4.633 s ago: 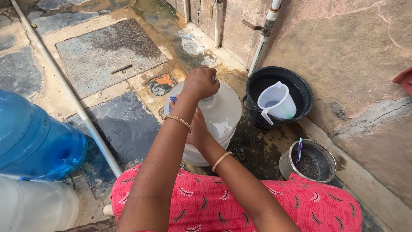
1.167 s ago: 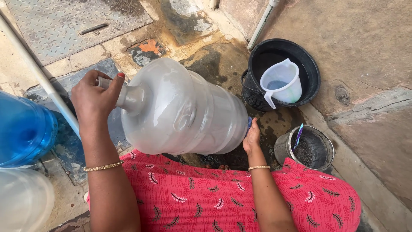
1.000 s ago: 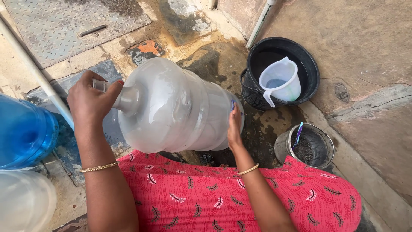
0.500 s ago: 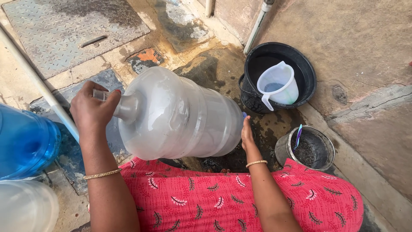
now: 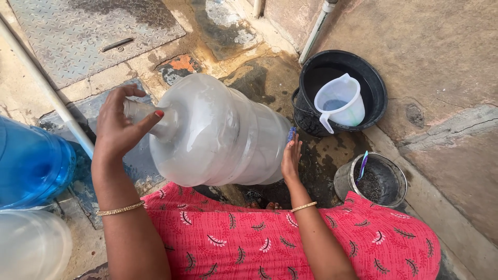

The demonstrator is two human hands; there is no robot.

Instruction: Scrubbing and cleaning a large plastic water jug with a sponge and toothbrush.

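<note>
Jug: a large cloudy water jug [image 5: 218, 132] lies on its side, above the red-clad lap and wet stone floor [image 5: 270, 72].
Axis: long axis runs left to right, neck pointing left.
Left hand: the left hand [image 5: 120, 129] is curled around the neck, covering the mouth.
Right hand: the right hand [image 5: 291, 155] is open, fingers together, flat against the jug's base.
Nearby: a black tub [image 5: 374, 93] holding a white pitcher [image 5: 340, 101] sits just right.

The big clear bottle [image 5: 218, 132] lies tipped on its side and fills the middle. On the left, a blue bottle [image 5: 28, 161] and a white pipe [image 5: 46, 91] stand close, so there is little room. On the right, the black tub [image 5: 373, 98] with a white jug [image 5: 340, 101] and a small pot [image 5: 376, 181] block the way. The metal floor plate [image 5: 78, 31] up ahead is open.
</note>
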